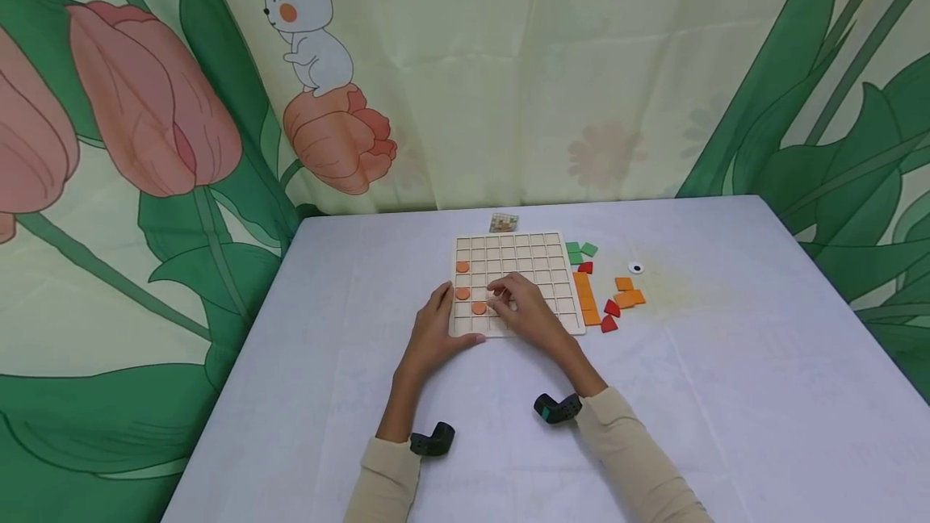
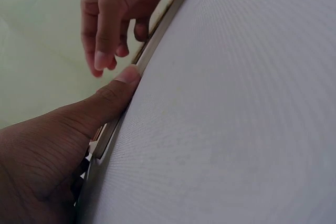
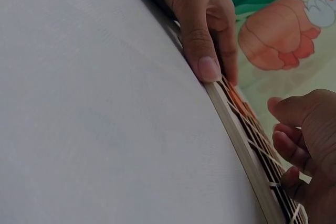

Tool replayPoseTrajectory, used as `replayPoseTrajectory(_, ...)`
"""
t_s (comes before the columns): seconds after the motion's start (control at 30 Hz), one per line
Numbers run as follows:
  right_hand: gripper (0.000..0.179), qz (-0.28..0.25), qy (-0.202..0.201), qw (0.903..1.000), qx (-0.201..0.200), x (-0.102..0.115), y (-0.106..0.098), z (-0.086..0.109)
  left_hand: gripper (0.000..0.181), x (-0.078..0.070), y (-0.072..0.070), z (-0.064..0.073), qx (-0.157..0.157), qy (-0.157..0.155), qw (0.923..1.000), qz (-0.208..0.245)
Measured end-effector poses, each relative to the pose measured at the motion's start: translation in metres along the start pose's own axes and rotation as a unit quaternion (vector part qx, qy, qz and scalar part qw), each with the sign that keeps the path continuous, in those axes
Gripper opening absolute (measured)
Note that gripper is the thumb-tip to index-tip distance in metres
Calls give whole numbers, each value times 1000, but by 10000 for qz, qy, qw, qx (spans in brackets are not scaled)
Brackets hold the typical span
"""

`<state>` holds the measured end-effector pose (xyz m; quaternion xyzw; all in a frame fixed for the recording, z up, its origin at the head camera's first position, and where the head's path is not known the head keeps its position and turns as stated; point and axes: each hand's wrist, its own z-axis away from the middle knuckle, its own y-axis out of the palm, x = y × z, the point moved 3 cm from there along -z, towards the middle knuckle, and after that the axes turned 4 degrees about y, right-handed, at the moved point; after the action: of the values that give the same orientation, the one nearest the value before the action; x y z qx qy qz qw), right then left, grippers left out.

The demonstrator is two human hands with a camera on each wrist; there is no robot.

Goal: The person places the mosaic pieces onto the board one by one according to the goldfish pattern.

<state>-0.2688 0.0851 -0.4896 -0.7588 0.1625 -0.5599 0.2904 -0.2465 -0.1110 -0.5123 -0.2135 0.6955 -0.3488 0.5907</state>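
Note:
A pale wooden grid board lies on the table, with three orange discs in cells on its left side, one of them the front disc. My left hand rests at the board's front left corner, fingers along the left edge. Its straight thumb presses the front edge. Over the front middle of the grid hovers my right hand, its fingers loosely bent. In the right wrist view, the thumb and fingers of this right hand stand apart with nothing visible between them.
Right of the board lie green pieces, an orange strip, red pieces, loose orange pieces and a white ring-like piece with a dark centre. A small patterned item sits behind the board. A printed curtain hangs behind the table.

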Motion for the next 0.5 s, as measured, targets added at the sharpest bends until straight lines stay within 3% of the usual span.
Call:
replayPoseTrajectory(0.23, 24, 33, 202, 9994, -275, -10, -22, -1, 117, 0, -1, 0, -36, -53, 9999, 103)
replayPoseTrajectory(0.5, 22, 282, 682, 9947, -718, -39, -53, -2, 117, -2, 0, 1, 7, -42, 9999, 95)
